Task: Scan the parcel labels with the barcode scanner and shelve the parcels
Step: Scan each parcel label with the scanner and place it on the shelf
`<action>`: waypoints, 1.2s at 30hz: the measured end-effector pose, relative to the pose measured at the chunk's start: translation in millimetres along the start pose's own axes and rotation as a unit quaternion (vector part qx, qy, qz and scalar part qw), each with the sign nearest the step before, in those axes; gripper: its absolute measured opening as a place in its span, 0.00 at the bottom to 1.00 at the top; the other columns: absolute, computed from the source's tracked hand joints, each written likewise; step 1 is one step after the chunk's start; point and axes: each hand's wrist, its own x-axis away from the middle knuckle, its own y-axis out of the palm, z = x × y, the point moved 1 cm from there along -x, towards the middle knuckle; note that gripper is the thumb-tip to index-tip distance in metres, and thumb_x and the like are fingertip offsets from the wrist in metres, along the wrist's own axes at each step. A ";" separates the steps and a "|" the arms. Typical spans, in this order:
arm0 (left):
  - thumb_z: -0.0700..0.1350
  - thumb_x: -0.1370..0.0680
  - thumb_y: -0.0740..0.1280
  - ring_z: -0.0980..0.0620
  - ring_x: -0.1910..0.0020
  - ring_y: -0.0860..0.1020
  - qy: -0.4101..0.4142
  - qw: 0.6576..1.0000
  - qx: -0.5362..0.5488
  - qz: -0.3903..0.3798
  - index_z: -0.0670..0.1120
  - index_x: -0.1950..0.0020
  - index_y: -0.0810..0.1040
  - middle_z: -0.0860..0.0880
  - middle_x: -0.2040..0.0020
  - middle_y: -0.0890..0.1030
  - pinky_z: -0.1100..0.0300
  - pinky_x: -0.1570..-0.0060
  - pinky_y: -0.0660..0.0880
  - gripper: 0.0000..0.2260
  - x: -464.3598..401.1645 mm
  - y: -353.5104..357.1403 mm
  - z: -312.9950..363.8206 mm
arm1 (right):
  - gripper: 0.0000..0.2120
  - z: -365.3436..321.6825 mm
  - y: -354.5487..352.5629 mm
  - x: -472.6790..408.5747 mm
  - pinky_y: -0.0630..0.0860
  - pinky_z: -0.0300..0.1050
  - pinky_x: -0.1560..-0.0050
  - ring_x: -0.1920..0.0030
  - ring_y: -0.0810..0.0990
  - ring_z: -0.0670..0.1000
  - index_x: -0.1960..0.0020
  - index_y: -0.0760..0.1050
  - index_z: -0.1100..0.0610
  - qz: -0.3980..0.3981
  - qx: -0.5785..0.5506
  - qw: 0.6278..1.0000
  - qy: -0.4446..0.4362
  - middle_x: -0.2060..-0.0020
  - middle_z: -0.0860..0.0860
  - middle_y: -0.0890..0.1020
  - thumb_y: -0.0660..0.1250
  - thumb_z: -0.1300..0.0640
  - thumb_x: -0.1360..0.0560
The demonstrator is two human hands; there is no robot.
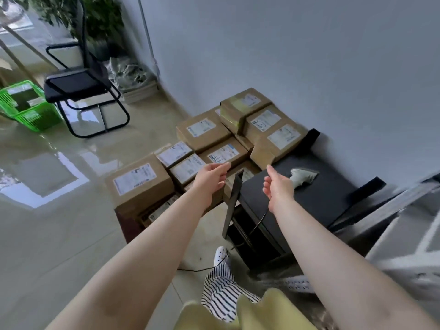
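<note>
Pale, glossy floor tiles (71, 222) mirror window light in bright patches at the left. A plain grey-white wall (297, 55) runs along the right side of the room, and a thin pole (147, 36) leans in its corner.

The parcels (214, 144), brown cardboard boxes with white labels facing up, sit in a low heap on the floor against the wall's foot; some are stacked 2 high, the tallest at the wall end. The biggest box (140, 184) lies at the heap's near-left corner.

Just right of the heap stands a low black stand (316, 198), its flat top touching the wall. The scanner (302, 176), pale grey, lies on that top near its left edge, and a thin black cable (258, 222) hangs down the stand's front.

Both bare arms reach forward. The left hand (210, 179) hovers over the heap's near edge, fingers loosely bent, grasping nothing. The right hand (277, 184) hangs over the stand's left edge just beside the scanner, fingers relaxed and spread, not gripping it.

Further back on the floor are a black chair (81, 86), a green basket (28, 106) at the left edge, a leafy plant (102, 17) in the far corner and crumpled sheeting (133, 75) by the wall.
</note>
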 end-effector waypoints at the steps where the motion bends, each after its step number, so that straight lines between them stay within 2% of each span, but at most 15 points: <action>1: 0.51 0.22 0.73 0.52 0.53 0.78 0.003 1.000 -0.010 -0.003 0.47 0.41 0.78 0.48 0.52 0.80 0.61 0.49 0.78 0.14 -15.7 7.6 8.7 | 0.15 -7.7 8.0 -13.8 0.76 0.43 0.54 0.61 0.74 0.50 0.60 0.76 0.57 0.014 -0.002 1.000 -0.001 0.65 0.50 0.76 0.73 0.46 0.25; 3: 0.53 0.23 0.73 0.52 0.49 0.79 0.004 0.999 -0.042 -0.006 0.47 0.37 0.77 0.48 0.48 0.81 0.59 0.45 0.78 0.18 -50.8 22.1 22.8 | 0.20 -18.4 22.4 -49.1 0.77 0.48 0.44 0.53 0.77 0.54 0.59 0.78 0.57 0.038 0.001 0.999 0.001 0.63 0.50 0.77 0.74 0.40 0.29; 4: 0.54 0.23 0.74 0.51 0.45 0.80 0.003 0.998 -0.058 -0.010 0.48 0.37 0.77 0.48 0.45 0.81 0.57 0.42 0.78 0.19 -67.9 29.3 29.0 | 0.22 -24.2 29.6 -65.7 0.75 0.49 0.39 0.49 0.77 0.54 0.54 0.79 0.57 0.046 -0.003 0.999 0.008 0.59 0.49 0.78 0.74 0.38 0.30; 6: 0.56 0.24 0.74 0.51 0.42 0.79 -0.006 0.996 -0.082 -0.018 0.49 0.37 0.76 0.49 0.41 0.80 0.52 0.37 0.77 0.20 -101.6 43.5 39.0 | 0.25 -35.6 42.5 -96.3 0.74 0.47 0.45 0.51 0.75 0.52 0.42 0.75 0.52 0.052 -0.018 0.998 0.023 0.53 0.47 0.75 0.73 0.37 0.31; 8: 0.57 0.25 0.74 0.51 0.40 0.77 -0.034 0.994 -0.101 -0.018 0.50 0.38 0.74 0.50 0.40 0.78 0.50 0.34 0.75 0.20 -133.0 56.6 45.8 | 0.29 -45.4 50.9 -123.5 0.72 0.47 0.47 0.49 0.75 0.52 0.37 0.72 0.55 0.081 -0.035 0.995 0.044 0.48 0.49 0.76 0.73 0.39 0.29; 10: 0.58 0.25 0.74 0.50 0.38 0.76 -0.049 0.992 -0.113 -0.021 0.50 0.35 0.74 0.50 0.36 0.77 0.50 0.33 0.74 0.23 -160.9 71.2 50.6 | 0.35 -51.4 53.9 -146.1 0.71 0.51 0.39 0.37 0.75 0.57 0.27 0.67 0.59 0.121 -0.038 0.990 0.057 0.35 0.54 0.75 0.73 0.42 0.26; 12: 0.57 0.24 0.73 0.50 0.38 0.75 -0.056 0.990 -0.123 -0.025 0.48 0.29 0.72 0.51 0.34 0.76 0.53 0.37 0.73 0.27 -190.1 89.5 51.1 | 0.38 -58.2 53.3 -170.1 0.69 0.53 0.33 0.29 0.70 0.59 0.23 0.62 0.59 0.159 -0.025 0.986 0.051 0.27 0.55 0.70 0.71 0.44 0.25; 14: 0.57 0.24 0.73 0.50 0.38 0.74 -0.058 0.989 -0.132 -0.032 0.47 0.27 0.70 0.52 0.33 0.75 0.54 0.40 0.72 0.29 -210.1 107.2 48.4 | 0.38 -59.6 49.5 -188.5 0.67 0.54 0.31 0.27 0.68 0.59 0.22 0.60 0.60 0.171 -0.017 0.984 0.047 0.25 0.56 0.67 0.71 0.44 0.24; 17: 0.56 0.24 0.73 0.49 0.34 0.74 -0.062 0.982 -0.174 -0.040 0.46 0.23 0.67 0.49 0.29 0.73 0.55 0.38 0.71 0.33 -238.9 135.4 39.7 | 0.37 -55.5 46.7 -214.3 0.68 0.55 0.31 0.28 0.70 0.59 0.23 0.63 0.59 0.186 -0.020 0.980 0.066 0.26 0.56 0.70 0.70 0.44 0.24; 20: 0.56 0.24 0.73 0.51 0.40 0.75 -0.054 0.972 -0.222 -0.052 0.46 0.23 0.66 0.49 0.30 0.75 0.57 0.42 0.71 0.33 -263.6 154.7 31.0 | 0.32 -47.7 49.2 -231.3 0.75 0.52 0.35 0.37 0.78 0.57 0.29 0.72 0.59 0.184 -0.021 0.979 0.084 0.35 0.55 0.79 0.72 0.43 0.26; 24: 0.56 0.24 0.73 0.49 0.40 0.78 -0.024 0.950 -0.303 -0.064 0.45 0.26 0.68 0.47 0.34 0.77 0.54 0.41 0.77 0.31 -278.6 168.9 22.6 | 0.17 -39.1 54.7 -239.3 0.78 0.50 0.40 0.47 0.82 0.53 0.38 0.79 0.58 0.171 -0.018 0.983 0.063 0.45 0.53 0.84 0.71 0.50 0.23; 26: 0.56 0.24 0.73 0.51 0.45 0.77 -0.006 0.941 -0.335 -0.055 0.45 0.27 0.68 0.47 0.34 0.74 0.58 0.50 0.76 0.30 -275.0 170.9 22.9 | 0.14 -37.5 56.0 -234.2 0.79 0.51 0.41 0.49 0.83 0.51 0.40 0.79 0.57 0.173 -0.027 0.983 0.053 0.46 0.51 0.84 0.70 0.52 0.22; 29: 0.57 0.23 0.71 0.57 0.55 0.73 0.007 0.932 -0.358 -0.061 0.47 0.29 0.68 0.47 0.36 0.70 0.65 0.64 0.68 0.28 -266.4 165.3 25.8 | 0.14 -37.6 58.7 -221.2 0.79 0.51 0.42 0.50 0.82 0.50 0.39 0.79 0.55 0.184 -0.038 0.980 0.058 0.51 0.48 0.83 0.71 0.51 0.22; 34: 0.59 0.22 0.69 0.54 0.52 0.74 0.021 0.921 -0.382 -0.074 0.47 0.32 0.69 0.49 0.39 0.72 0.64 0.65 0.70 0.25 -254.3 144.0 37.5 | 0.18 -36.5 69.1 -195.8 0.79 0.54 0.42 0.44 0.80 0.53 0.40 0.74 0.51 0.191 -0.040 0.979 0.063 0.42 0.52 0.80 0.73 0.46 0.25; 36: 0.60 0.23 0.69 0.52 0.50 0.78 0.028 0.918 -0.387 -0.086 0.47 0.34 0.70 0.48 0.39 0.75 0.59 0.60 0.76 0.25 -249.2 134.2 40.4 | 0.18 -38.4 70.5 -179.7 0.77 0.47 0.48 0.44 0.78 0.52 0.42 0.69 0.49 0.182 -0.047 0.980 0.064 0.41 0.52 0.78 0.73 0.45 0.26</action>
